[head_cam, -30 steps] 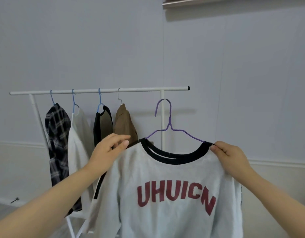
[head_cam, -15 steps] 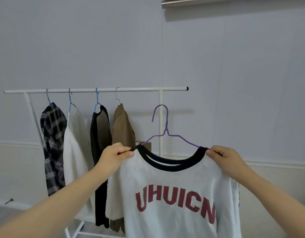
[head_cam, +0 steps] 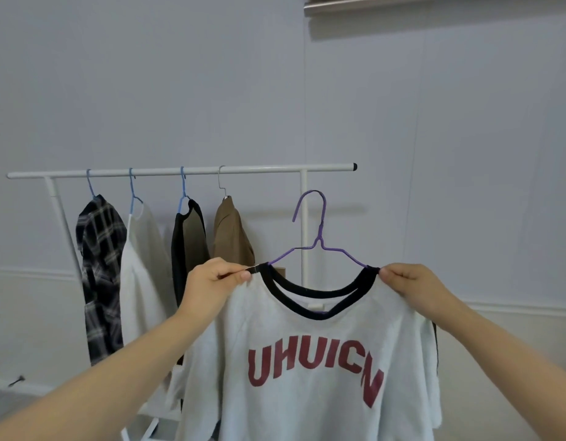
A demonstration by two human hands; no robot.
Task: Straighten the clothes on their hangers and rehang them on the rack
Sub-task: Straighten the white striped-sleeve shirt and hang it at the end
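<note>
A white T-shirt with a black collar and red letters hangs on a purple wire hanger held up in front of me. My left hand pinches the shirt's left shoulder at the collar. At the other shoulder my right hand pinches the fabric the same way. The hanger's hook stands free in the air, below the white rack's rail and near its right upright. The hanger's arms are hidden inside the shirt.
On the rail hang a plaid shirt, a white garment, a black and olive top and a brown jacket. The rail's right end is bare. A plain wall stands behind, with a shelf edge above.
Both hands have closed into a pinch at the shoulders and the shirt is spread flatter. The shirt and hanger sit slightly lower and more to the right.
</note>
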